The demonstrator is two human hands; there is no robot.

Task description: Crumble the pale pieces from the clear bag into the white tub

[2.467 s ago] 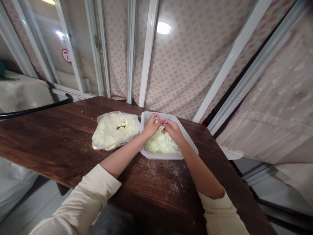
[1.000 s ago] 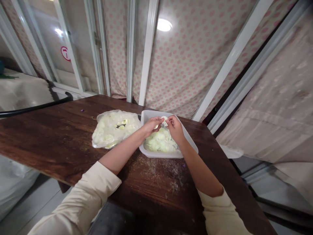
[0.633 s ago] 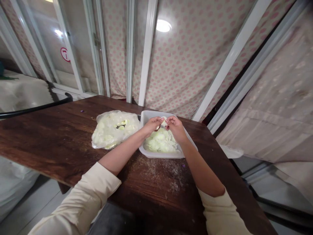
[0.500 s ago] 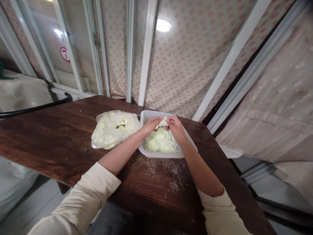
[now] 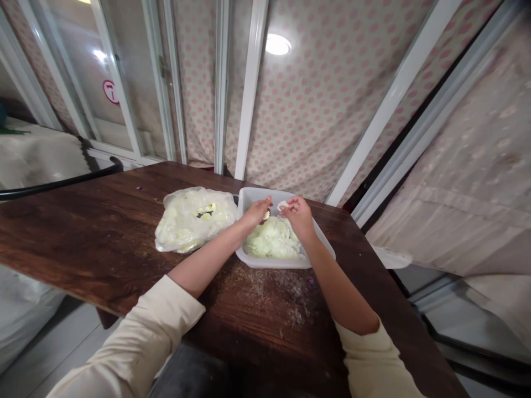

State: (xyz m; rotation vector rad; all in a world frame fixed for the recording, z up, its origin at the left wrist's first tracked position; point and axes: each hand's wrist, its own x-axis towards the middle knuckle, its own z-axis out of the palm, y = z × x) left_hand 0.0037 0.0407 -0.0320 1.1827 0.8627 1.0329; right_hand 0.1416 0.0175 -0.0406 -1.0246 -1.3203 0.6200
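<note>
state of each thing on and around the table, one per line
Left hand: curled, holding a pale chunk
Right hand: pinching a white piece
White tub: open, partly filled
Pale green pieces: loosely heaped
Plastic bag: crumpled, contents showing through
Table: littered with specks
Sleeves: pushed up
Round light: lit

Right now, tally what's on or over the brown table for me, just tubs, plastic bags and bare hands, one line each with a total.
Tubs: 1, the white tub
Plastic bags: 1, the clear bag
Bare hands: 2, the left hand and the right hand
Total: 4
</note>
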